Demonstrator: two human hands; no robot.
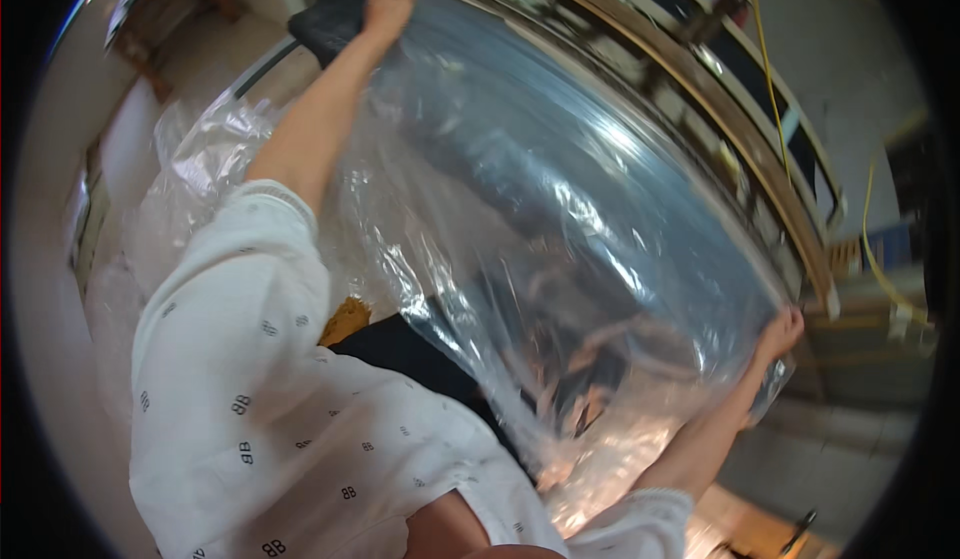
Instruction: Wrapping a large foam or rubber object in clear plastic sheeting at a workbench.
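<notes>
A wide clear plastic sheet point(560, 229) hangs in folds between my spread arms and drapes toward my body. At its far left end, my left hand point(388, 7) has its fingers curled over the upper edge, beside a piece of dark material point(335, 19). My right hand point(783, 331) is closed on the sheet's right corner. Behind or beneath the plastic lies a broad dark, bluish surface whose kind I cannot make out. Both hands are slightly blurred.
A long wooden rail point(740, 119) runs along the far side, beyond the sheet. Yellow cords point(768, 69) hang at the upper right. More crumpled clear plastic point(210, 154) bunches at my left, and a tiled floor point(850, 459) shows at the right.
</notes>
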